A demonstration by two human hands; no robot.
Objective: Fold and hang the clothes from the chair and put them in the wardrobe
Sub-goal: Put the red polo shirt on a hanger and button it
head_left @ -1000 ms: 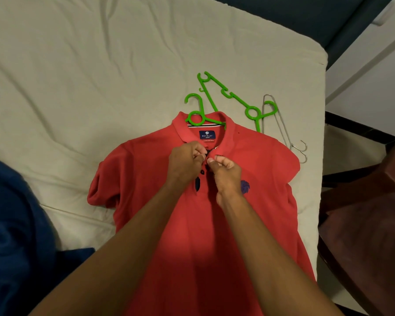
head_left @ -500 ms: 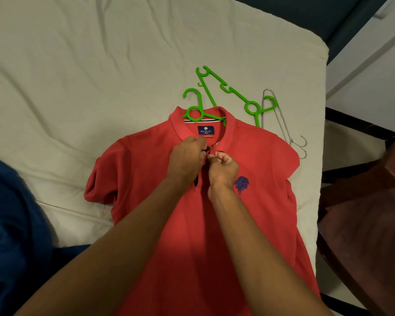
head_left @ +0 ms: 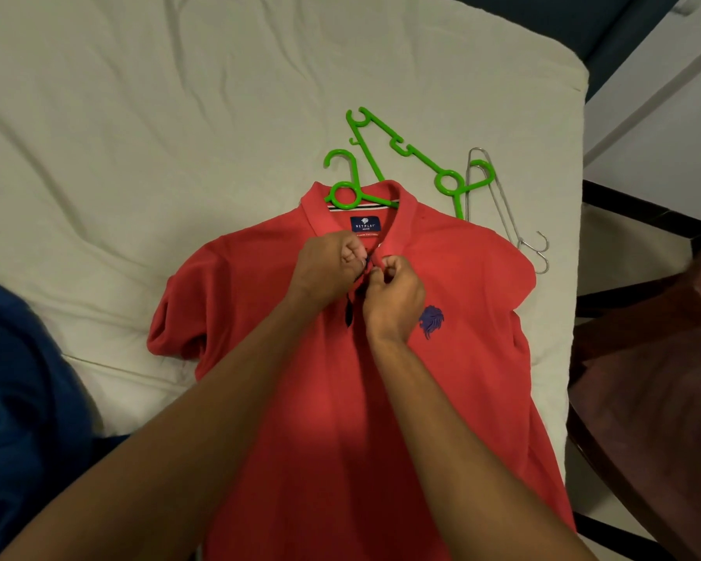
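A red polo shirt (head_left: 381, 398) lies flat, front up, on the white bed (head_left: 138, 135). A green hanger (head_left: 347, 192) sits inside its collar, hook pointing away from me. My left hand (head_left: 328, 265) and my right hand (head_left: 395, 297) meet at the top of the dark button placket just below the collar. Each hand pinches the placket edge with curled fingers. A blue lion logo (head_left: 430, 321) shows beside my right wrist.
A second green hanger (head_left: 417, 159) and a thin metal hanger (head_left: 502, 208) lie on the bed beyond the shirt's right shoulder. Blue cloth (head_left: 21, 398) lies at the left. A dark wooden chair (head_left: 656, 390) stands at the right, past the bed's edge.
My hands have stayed together at the placket near the collar, fingers shifting slightly. The logo, hidden a second ago by my right hand, is now uncovered.
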